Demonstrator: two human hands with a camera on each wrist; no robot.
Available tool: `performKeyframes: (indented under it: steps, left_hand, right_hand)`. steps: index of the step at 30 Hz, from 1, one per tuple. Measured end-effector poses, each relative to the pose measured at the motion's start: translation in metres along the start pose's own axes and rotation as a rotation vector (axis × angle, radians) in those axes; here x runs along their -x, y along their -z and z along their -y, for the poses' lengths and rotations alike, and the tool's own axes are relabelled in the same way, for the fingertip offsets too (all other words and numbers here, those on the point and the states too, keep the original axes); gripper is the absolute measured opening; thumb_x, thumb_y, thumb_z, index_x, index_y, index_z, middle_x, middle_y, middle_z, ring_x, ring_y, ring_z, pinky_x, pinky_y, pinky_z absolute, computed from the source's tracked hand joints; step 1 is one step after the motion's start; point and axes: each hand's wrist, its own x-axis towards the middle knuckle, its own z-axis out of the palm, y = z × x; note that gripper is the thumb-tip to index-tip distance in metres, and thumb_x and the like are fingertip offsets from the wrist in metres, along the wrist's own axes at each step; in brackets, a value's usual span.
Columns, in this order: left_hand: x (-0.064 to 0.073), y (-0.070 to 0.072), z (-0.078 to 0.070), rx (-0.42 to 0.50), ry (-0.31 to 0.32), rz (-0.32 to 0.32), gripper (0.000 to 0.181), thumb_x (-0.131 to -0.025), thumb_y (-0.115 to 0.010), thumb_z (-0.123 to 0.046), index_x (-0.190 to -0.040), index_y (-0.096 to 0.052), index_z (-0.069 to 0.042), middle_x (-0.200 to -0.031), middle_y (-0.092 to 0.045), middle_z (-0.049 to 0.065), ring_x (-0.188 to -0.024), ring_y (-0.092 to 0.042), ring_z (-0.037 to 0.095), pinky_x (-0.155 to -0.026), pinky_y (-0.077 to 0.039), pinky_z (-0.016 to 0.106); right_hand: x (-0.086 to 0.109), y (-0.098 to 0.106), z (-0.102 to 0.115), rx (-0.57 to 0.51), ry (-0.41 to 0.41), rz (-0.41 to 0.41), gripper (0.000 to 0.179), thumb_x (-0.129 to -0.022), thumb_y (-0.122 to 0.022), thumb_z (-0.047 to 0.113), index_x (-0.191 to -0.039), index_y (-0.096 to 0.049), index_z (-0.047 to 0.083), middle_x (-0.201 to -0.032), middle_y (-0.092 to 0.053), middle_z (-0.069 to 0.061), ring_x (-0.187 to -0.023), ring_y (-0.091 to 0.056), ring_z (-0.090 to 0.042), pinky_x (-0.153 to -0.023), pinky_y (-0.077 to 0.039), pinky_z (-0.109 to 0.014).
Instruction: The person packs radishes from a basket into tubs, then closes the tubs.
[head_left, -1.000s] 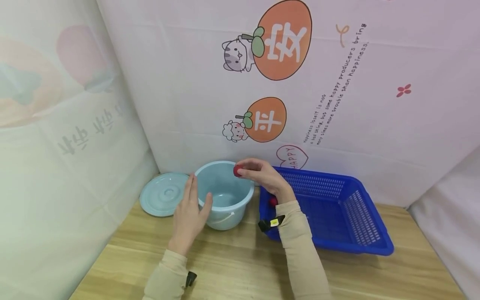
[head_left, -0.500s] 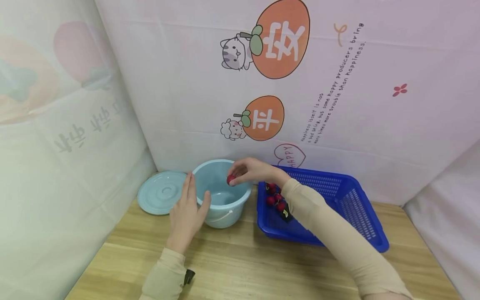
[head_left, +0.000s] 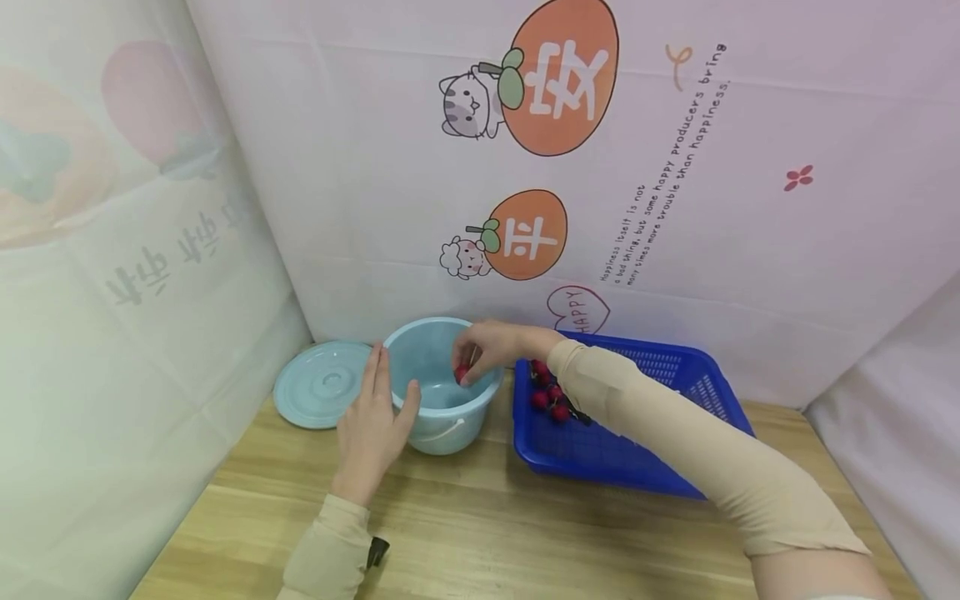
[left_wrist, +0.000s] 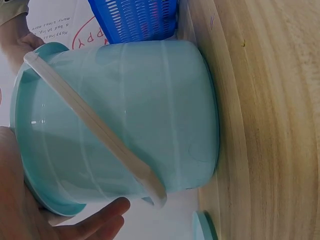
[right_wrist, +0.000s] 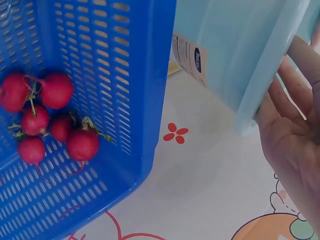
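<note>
A red radish (head_left: pixel 461 374) is pinched in the fingers of my right hand (head_left: pixel 491 343), which reaches over the rim into the light blue bucket (head_left: pixel 441 437). The right wrist view shows that hand at the bucket's edge, but the radish is hidden there. My left hand (head_left: pixel 373 433) rests against the bucket's left rim with fingers stretched out and thumb spread toward the front. The bucket stands upright; its white handle (left_wrist: pixel 95 122) hangs down the outer side. Several more radishes (right_wrist: pixel 82 143) lie in the blue basket (right_wrist: pixel 156 95) to the right.
A light blue lid (head_left: pixel 318 385) lies left of the bucket. The basket stands close to the bucket's right side on the wooden table (head_left: pixel 480 533). Behind is a printed white cloth (head_left: pixel 360 167), with another cloth wall at the left.
My right hand has moved left and then down into the bucket's mouth with the radish. Radishes in the basket came into sight as the arm swung away. The left hand stays on the rim.
</note>
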Motion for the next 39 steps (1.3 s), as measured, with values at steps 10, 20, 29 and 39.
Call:
performKeyframes:
  steps: [10, 20, 29, 39]
  left_hand:
    - [-0.0002, 0.0016, -0.001, 0.011, -0.005, -0.005, 0.081, -0.108, -0.04, -0.059, -0.167, -0.028, -0.006, -0.175, -0.024, 0.003, -0.053, -0.051, 0.019, -0.045, -0.039, 0.033]
    - [-0.0005, 0.002, -0.0001, 0.018, -0.016, -0.031, 0.079, -0.108, -0.044, -0.055, -0.166, -0.03, -0.003, -0.173, -0.027, 0.005, -0.052, -0.05, 0.019, -0.045, -0.04, 0.033]
    - [0.0005, 0.0003, 0.0004, 0.029, -0.015, -0.013, 0.081, -0.108, -0.042, -0.056, -0.167, -0.027, -0.003, -0.175, -0.023, 0.004, -0.048, -0.046, 0.016, -0.044, -0.039, 0.032]
    - [-0.0002, -0.0019, 0.0016, 0.025, -0.032, -0.015, 0.08, -0.108, -0.043, -0.055, -0.166, -0.028, -0.002, -0.174, -0.025, 0.006, -0.051, -0.048, 0.017, -0.045, -0.04, 0.031]
  right_hand:
    - [-0.0008, 0.0004, 0.0, 0.023, 0.007, 0.004, 0.022, -0.093, -0.083, 0.018, -0.112, -0.075, 0.008, -0.108, -0.076, 0.001, -0.106, -0.07, -0.013, -0.096, -0.055, -0.028]
    - [0.0006, -0.0006, 0.0013, -0.029, -0.022, 0.003, 0.065, -0.093, -0.083, 0.03, -0.147, -0.059, 0.001, -0.144, -0.065, -0.016, -0.128, -0.066, -0.029, -0.105, -0.052, -0.033]
    - [0.0007, -0.0039, 0.004, -0.025, -0.082, 0.028, 0.084, -0.091, -0.085, 0.037, -0.158, -0.045, 0.004, -0.152, -0.058, -0.015, -0.134, -0.062, -0.028, -0.11, -0.049, -0.037]
    - [0.0026, -0.0054, 0.0061, -0.028, -0.116, 0.046, 0.083, -0.093, -0.082, 0.041, -0.159, -0.045, 0.007, -0.153, -0.058, -0.012, -0.136, -0.06, -0.027, -0.111, -0.048, -0.039]
